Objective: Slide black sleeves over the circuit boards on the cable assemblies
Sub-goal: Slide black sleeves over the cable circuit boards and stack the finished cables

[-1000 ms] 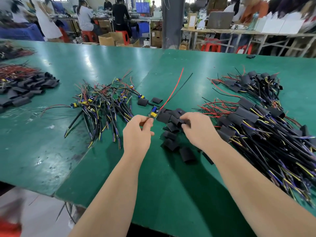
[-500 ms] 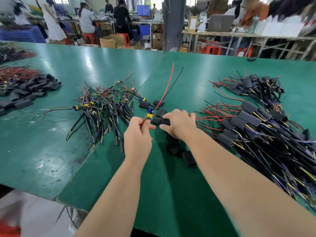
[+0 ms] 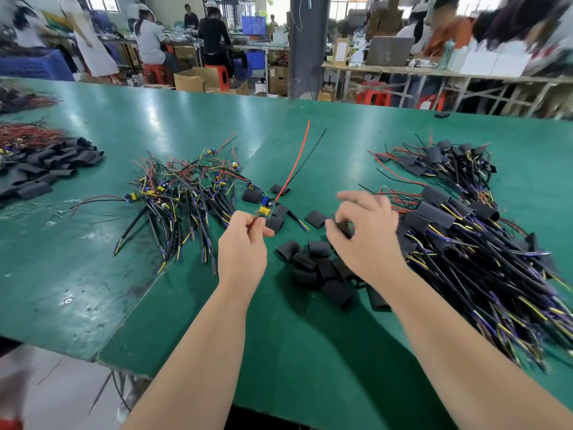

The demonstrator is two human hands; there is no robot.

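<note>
My left hand [image 3: 245,246] pinches a cable assembly just below its small circuit board [image 3: 264,210], which is bare, with yellow and blue parts. Its red wire [image 3: 294,162] and a black wire rise away from me. My right hand [image 3: 369,243] is to the right of the board, apart from it and motion-blurred. Its thumb and forefinger seem to pinch a black sleeve [image 3: 344,228], while the other fingers are spread. Loose black sleeves [image 3: 322,271] lie on the green table [image 3: 93,274] between and below my hands.
A tangle of bare assemblies [image 3: 186,193] lies left of my hands. A large heap of sleeved assemblies [image 3: 459,231] lies on the right. More black sleeves [image 3: 46,169] and red wires are at the far left. People work at benches beyond the table.
My right hand was next to the board with a sleeve; it has pulled away to the right and spread its fingers. The left hand still holds the assembly, slightly raised.
</note>
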